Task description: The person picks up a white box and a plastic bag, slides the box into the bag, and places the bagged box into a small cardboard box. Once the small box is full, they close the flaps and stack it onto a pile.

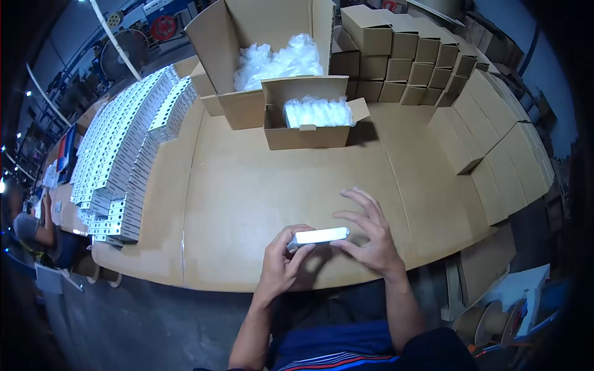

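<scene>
Near the table's front edge, my left hand (283,261) grips one end of a small white box (322,235) between thumb and fingers. My right hand (369,237) is at the box's other end, its fingers spread and raised, the thumb close to or touching the lower right corner. Further back stands an open cardboard box (307,138) holding a row of items in clear plastic wrap (318,112). Behind it, a larger open carton (242,112) contains more plastic-wrapped items (278,63).
White boxes (127,142) are piled high along the table's left side. Brown cartons (405,49) are stacked at the back right, and more (495,136) stand along the right edge. Another person (46,232) is at the far left. A spool (489,323) lies below right.
</scene>
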`<state>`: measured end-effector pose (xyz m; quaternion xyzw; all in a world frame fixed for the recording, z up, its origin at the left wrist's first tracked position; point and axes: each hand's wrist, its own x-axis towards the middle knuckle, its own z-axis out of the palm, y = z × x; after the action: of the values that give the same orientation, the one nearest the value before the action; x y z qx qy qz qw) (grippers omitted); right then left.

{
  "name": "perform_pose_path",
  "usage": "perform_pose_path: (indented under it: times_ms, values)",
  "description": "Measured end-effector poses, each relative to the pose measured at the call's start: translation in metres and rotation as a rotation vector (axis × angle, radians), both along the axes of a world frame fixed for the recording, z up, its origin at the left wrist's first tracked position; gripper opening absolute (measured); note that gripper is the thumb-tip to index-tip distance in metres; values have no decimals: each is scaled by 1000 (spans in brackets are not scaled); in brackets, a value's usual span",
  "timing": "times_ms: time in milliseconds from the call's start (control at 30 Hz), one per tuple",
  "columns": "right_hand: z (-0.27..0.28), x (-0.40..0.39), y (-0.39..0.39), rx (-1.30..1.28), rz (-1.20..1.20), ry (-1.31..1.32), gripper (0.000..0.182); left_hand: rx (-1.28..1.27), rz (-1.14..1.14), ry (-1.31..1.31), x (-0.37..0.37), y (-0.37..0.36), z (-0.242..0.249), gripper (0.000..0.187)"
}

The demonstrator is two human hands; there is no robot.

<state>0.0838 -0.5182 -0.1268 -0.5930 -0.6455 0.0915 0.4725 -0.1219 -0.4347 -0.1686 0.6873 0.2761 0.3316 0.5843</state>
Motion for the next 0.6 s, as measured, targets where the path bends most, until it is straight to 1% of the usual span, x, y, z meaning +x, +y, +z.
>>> perform_pose_path:
  times_ms: [67,167,200,300,367,400,467,567,600]
  values:
    - [7,5,4,-2,87,-112,34,10,-15,25,-2,6,-3,21]
    - [11,15,17,-100,328,-215,30,28,-20,50,-1,14,3,22]
    - [14,16,24,-38,341,-253,22,43,-15,53,-2,17,5,21]
    - [33,19,36,-118,341,-461,21,57,-8,75,-2,29,7,22]
    - [37,18,46,-158,347,-515,20,29,-19,112,-4,40,6,23]
    - [40,17,52,-174,349,-541,20,-64,-16,43,-4,43,6,24]
    - [47,19,64,-184,377,-423,20,-242,-11,-97,-2,52,5,27]
    - [54,23,80,-136,365,-274,21,-209,-8,-121,-7,77,3,33]
    - [57,25,87,-107,350,-234,21,-208,34,-171,-6,84,9,41]
